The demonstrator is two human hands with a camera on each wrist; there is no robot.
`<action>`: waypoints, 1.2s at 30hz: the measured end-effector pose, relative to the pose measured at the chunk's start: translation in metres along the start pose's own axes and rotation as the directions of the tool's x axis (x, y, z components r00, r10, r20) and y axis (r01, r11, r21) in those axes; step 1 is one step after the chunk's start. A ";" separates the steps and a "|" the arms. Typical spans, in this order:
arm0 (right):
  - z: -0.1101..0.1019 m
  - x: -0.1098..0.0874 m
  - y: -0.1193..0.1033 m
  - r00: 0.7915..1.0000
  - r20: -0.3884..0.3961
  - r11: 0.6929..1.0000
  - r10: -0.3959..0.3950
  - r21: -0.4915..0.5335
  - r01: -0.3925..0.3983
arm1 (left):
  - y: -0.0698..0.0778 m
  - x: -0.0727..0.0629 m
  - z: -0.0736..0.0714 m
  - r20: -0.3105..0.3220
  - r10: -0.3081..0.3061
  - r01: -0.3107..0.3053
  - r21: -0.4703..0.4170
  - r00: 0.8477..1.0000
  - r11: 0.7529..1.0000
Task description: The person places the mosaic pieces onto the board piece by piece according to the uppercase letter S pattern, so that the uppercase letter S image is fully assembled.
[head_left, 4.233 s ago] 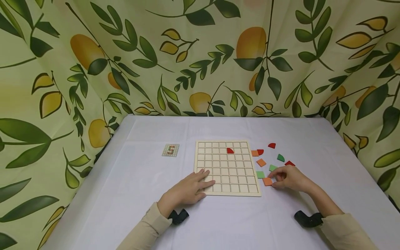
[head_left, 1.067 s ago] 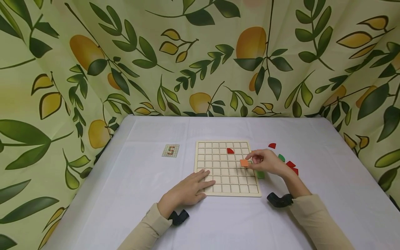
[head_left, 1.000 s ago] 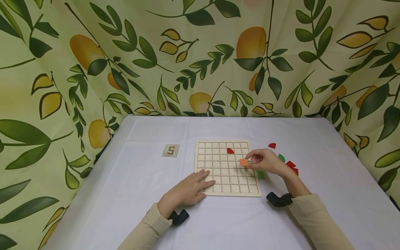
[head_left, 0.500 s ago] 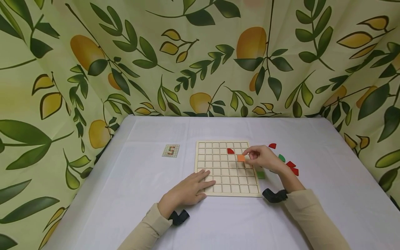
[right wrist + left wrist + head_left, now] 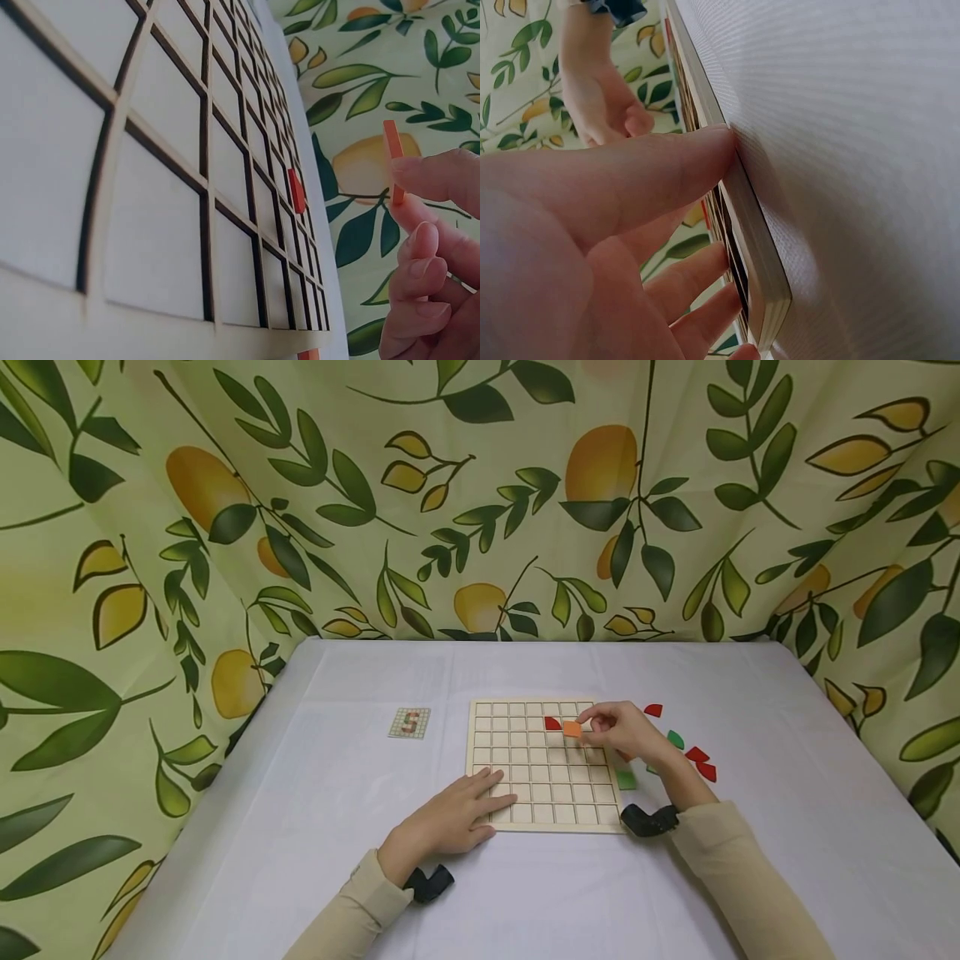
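A wooden grid board (image 5: 530, 777) lies on the table, its square cells framed by thin raised strips. My left hand (image 5: 452, 812) rests on its near left corner with fingers spread; the left wrist view shows the thumb (image 5: 667, 165) against the board's edge. Between thumb and forefinger my right hand (image 5: 624, 731) pinches an orange square tile (image 5: 572, 728) above the board, just right of a red quarter-circle tile (image 5: 552, 723). In the right wrist view the orange tile (image 5: 393, 161) appears edge-on, apart from the grid.
Right of the board lie loose tiles: a green square (image 5: 626, 779), a green quarter-circle (image 5: 675, 739) and several red ones (image 5: 653, 710). Others are partly hidden under my right hand. A small pattern card (image 5: 409, 723) with an S-like figure lies to the left. A leaf-printed curtain (image 5: 480, 510) hangs behind the table.
My right hand has taken the orange square tile from the loose tiles and carried it left and away from me, over the board, beside the red tile. The left hand has stayed put.
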State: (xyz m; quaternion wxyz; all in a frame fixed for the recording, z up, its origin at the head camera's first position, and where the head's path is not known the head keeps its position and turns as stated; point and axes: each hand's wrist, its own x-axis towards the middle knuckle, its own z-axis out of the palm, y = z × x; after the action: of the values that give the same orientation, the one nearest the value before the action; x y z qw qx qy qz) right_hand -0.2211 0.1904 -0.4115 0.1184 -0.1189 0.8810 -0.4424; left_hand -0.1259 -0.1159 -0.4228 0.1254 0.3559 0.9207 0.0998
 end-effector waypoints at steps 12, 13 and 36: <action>0.004 0.015 0.001 1.000 -0.009 1.000 0.014 0.015 -0.013 | 0.000 0.000 0.000 0.002 -0.007 0.007 -0.015 1.000 1.000; 0.004 0.016 0.001 1.000 -0.009 1.000 0.012 0.018 -0.012 | 0.000 0.000 0.000 0.001 -0.005 0.005 -0.011 1.000 1.000; 0.020 0.038 -0.002 1.000 -0.022 1.000 -0.009 -0.002 0.009 | -0.001 0.001 0.002 -0.002 -0.005 0.005 -0.006 1.000 1.000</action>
State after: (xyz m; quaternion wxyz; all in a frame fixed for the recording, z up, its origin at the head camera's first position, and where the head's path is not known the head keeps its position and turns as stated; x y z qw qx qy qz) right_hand -0.2501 0.1624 -0.4253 0.1067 -0.1181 0.8821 -0.4434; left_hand -0.1263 -0.1160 -0.4249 0.1258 0.3532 0.9213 0.1028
